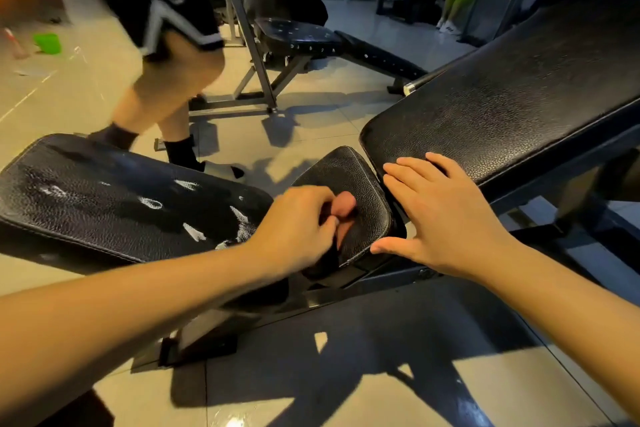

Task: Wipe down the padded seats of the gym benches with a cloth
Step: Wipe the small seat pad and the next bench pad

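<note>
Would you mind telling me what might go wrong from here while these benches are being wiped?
1. The right hand spans the gap between the small seat pad and the inclined backrest; if the backrest shifts, fingers may get pinched.
2. A passer-by's legs are close behind the left pad; a wide swipe might hit them.
3. The white streaks there may dry on if missed.

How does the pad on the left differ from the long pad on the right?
The left pad shows white scuffed patches; the long pad looks unmarked. The right hand lies flat on the long pad's near end; no hand lies on the left pad. Both are black grained upholstery.
</note>
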